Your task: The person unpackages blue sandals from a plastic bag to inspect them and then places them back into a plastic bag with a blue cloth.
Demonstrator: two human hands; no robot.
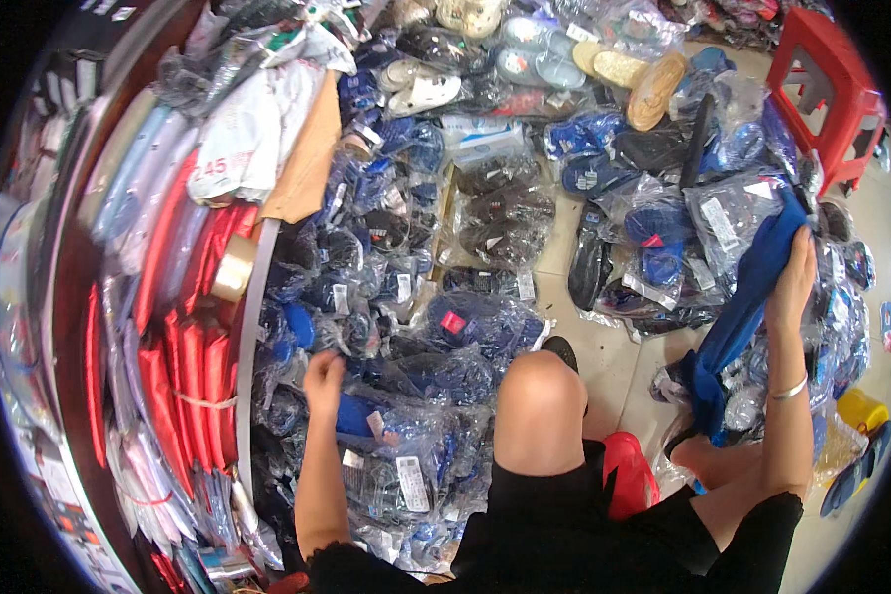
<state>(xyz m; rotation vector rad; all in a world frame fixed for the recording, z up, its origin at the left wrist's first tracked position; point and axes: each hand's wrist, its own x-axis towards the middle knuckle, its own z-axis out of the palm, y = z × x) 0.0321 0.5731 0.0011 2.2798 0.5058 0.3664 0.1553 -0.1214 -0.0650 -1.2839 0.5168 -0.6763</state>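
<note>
A long blue cloth (pixel 739 297) hangs from my right hand (pixel 793 278), whose fingers are closed on its upper end. The cloth's lower end trails down near my bare foot, beside plastic-bagged footwear. On the other side, my left hand (pixel 324 375) is over a dense pile of bagged dark blue slippers (pixel 445 375), with its fingers curled and slightly blurred. Whether it grips anything cannot be made out. Below that hand lie a blue item in clear plastic (pixel 356 416) and a bag with a white label (pixel 413 482).
Red foil packets (pixel 193 401) and a roll of tape (pixel 235 267) line the shelf at left. A red plastic stool (pixel 824 96) stands at upper right. Light-coloured slippers (pixel 538 52) lie at the back. Tiled floor (pixel 601 349) shows between the piles.
</note>
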